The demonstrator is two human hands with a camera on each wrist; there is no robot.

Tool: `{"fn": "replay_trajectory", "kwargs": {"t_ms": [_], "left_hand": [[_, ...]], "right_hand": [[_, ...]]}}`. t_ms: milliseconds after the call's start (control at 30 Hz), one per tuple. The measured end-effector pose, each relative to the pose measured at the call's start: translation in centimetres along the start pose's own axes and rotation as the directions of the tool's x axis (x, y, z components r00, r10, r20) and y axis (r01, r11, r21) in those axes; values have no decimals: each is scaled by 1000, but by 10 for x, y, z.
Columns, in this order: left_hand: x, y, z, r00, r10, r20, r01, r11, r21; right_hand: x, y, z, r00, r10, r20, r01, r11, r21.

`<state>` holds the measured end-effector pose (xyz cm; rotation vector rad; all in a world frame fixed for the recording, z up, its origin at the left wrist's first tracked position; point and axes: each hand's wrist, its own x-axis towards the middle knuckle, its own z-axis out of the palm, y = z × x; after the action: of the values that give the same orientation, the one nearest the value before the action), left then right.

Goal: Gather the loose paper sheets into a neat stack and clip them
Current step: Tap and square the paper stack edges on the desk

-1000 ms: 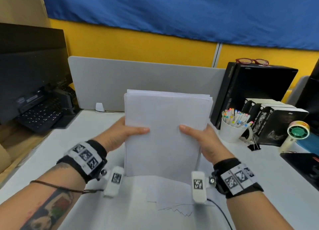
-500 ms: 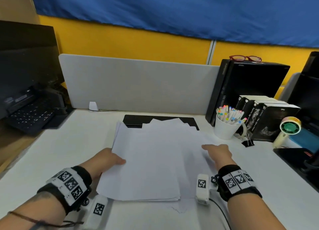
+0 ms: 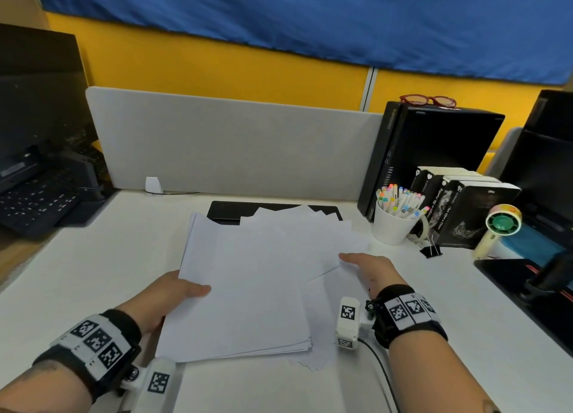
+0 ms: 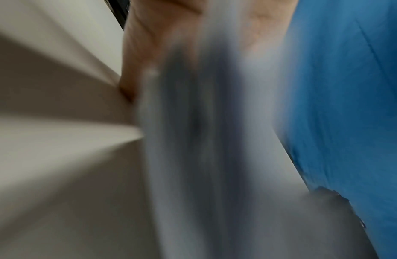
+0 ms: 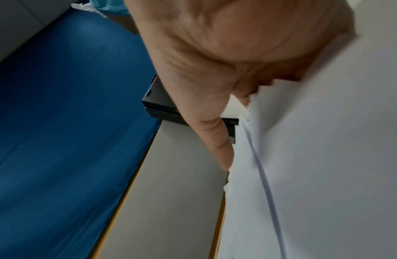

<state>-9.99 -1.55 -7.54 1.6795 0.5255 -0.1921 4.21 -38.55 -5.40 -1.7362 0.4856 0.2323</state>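
A squared stack of white paper (image 3: 245,291) lies flat on the white desk (image 3: 93,273). My left hand (image 3: 186,291) grips its left edge with the thumb on top; the left wrist view is blurred, showing the palm (image 4: 162,35) against paper (image 4: 204,140). Loose sheets (image 3: 313,229) fan out under and to the right of the stack. My right hand (image 3: 356,259) rests on their right edge with straight fingers (image 5: 217,140) beside the sheets (image 5: 315,157). A black binder clip (image 3: 430,251) sits to the right, beside a white cup.
The white cup of markers (image 3: 392,223) and black book boxes (image 3: 465,208) stand at the right. A black flat pad (image 3: 229,211) lies behind the sheets, before a grey divider (image 3: 232,146). A keyboard (image 3: 34,201) is at the far left, and a black tray (image 3: 527,285) at the right edge.
The stack, held upright on its edge by both hands a second ago, now lies flat. My right hand has let go and moved right onto the loose sheets.
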Motion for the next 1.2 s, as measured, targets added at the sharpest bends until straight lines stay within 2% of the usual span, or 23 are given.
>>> {"fn": "replay_trajectory", "kwargs": {"t_ms": [100, 167, 233, 367, 433, 500, 600, 800, 933, 1067, 1133, 1200], "left_hand": [[-1, -1, -2, 999, -3, 32, 3, 1000, 8], [-1, -1, -4, 999, -2, 50, 1, 1000, 13], [-2, 1, -4, 998, 1, 65, -2, 1000, 16], [-5, 1, -4, 996, 1, 87, -2, 1000, 8], [-5, 1, -3, 998, -4, 68, 5, 1000, -17], [-5, 1, -2, 999, -14, 36, 16, 998, -52], [-4, 0, -3, 999, -31, -9, 30, 994, -105], [-7, -2, -2, 997, -25, -69, 14, 988, -151], [-13, 1, 3, 994, 2, -105, -17, 989, -145], [-16, 1, 4, 995, -3, -97, -12, 987, -158], [-18, 1, 4, 997, 18, -80, -30, 989, -146], [-21, 1, 2, 997, 59, -51, -65, 991, -118]], "right_hand": [[-8, -8, 3, 997, -56, -59, 55, 998, -23], [-8, -11, 9, 993, -112, -35, 112, 994, 7], [-5, -11, 16, 994, -112, -6, 112, 992, 66], [0, -6, 26, 989, -133, -60, 132, 991, -19], [1, -6, 27, 978, -191, -83, 191, 982, -2], [-5, -15, 21, 945, -290, -150, 290, 957, -21], [-22, -32, 3, 871, -424, -249, 433, 901, -19], [-55, -55, -24, 766, -541, -347, 614, 776, 147], [-68, -69, -38, 705, -569, -423, 691, 684, 233], [-82, -83, -47, 634, -562, -532, 765, 555, 325], [-86, -88, -50, 631, -528, -569, 772, 501, 391], [-88, -92, -52, 668, -489, -560, 743, 480, 466]]}}
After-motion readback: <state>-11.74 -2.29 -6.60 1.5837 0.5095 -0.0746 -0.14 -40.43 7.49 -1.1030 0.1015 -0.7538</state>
